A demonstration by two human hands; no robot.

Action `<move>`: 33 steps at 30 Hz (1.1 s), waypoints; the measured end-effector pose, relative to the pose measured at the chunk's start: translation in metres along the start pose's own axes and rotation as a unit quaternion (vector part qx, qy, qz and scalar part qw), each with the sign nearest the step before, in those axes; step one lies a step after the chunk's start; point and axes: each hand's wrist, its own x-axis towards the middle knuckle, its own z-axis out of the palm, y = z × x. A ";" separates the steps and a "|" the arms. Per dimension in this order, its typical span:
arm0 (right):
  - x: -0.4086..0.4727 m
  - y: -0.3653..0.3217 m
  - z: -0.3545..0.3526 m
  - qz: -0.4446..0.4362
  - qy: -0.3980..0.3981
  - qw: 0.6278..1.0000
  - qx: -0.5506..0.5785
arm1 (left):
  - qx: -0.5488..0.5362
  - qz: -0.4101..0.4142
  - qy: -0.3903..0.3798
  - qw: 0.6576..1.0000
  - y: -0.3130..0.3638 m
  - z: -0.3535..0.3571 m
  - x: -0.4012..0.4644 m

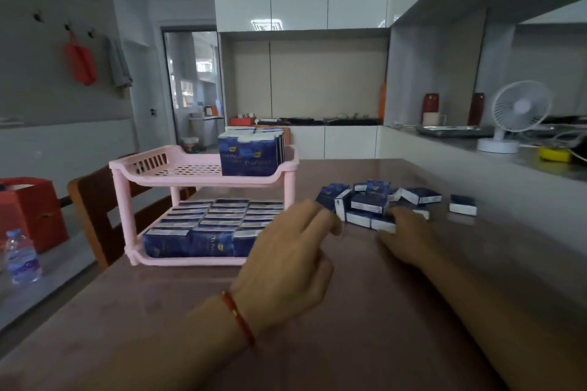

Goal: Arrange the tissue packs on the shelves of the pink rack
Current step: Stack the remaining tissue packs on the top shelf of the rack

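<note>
My right hand lay at the near edge of the loose tissue packs, fingers curled over one; whether it truly gripped, I couldn't tell. My left hand hovered loosely open, empty, slightly farther off. The heap ran nine-to-three; the pink rack stood at ten o'clock.

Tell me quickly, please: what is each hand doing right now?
Left hand: open, fingers loosely bent, holding nothing.
Right hand: at the near edge of the loose tissue packs; whether it grips one cannot be told.
</note>
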 end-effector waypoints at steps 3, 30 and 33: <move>0.003 0.003 -0.004 -0.009 -0.023 0.999 0.026 | -0.033 0.006 -0.084 0.996 0.003 0.031 -0.001; 0.019 0.019 0.012 -0.109 0.001 0.994 -0.010 | -0.280 -0.270 -0.094 0.916 -0.025 0.058 -0.013; 0.022 0.020 0.016 -0.125 -0.015 0.992 -0.002 | -0.287 -0.275 -0.094 0.913 -0.025 0.058 -0.013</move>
